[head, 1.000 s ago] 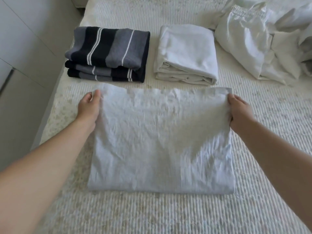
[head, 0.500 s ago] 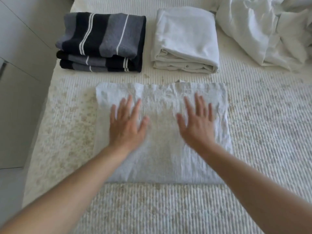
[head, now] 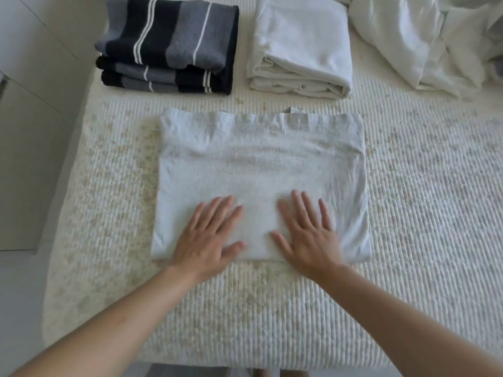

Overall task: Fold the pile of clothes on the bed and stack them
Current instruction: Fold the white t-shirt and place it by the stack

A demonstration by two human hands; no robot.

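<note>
Pressing flat, left hand (head: 208,235) and right hand (head: 307,235) lie fingers straight, released, on the white garment's (head: 261,164) six o'clock edge, mid-bed (head: 422,213); striped stack (head: 168,44) at eleven, unfolded pile (head: 435,36) at one.

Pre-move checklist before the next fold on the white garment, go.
1. Left hand flat on the white garment, fingers straight: ok.
2. Right hand flat beside it, apart from the left: ok.
3. Garment lying flat on the bed: ok, light wrinkles along the far edge.
4. Layers underneath aligned: cannot tell.
5. White stack ready to receive it, sits apart behind the garment: ok.
6. Unfolded pile clear of the garment: ok.
</note>
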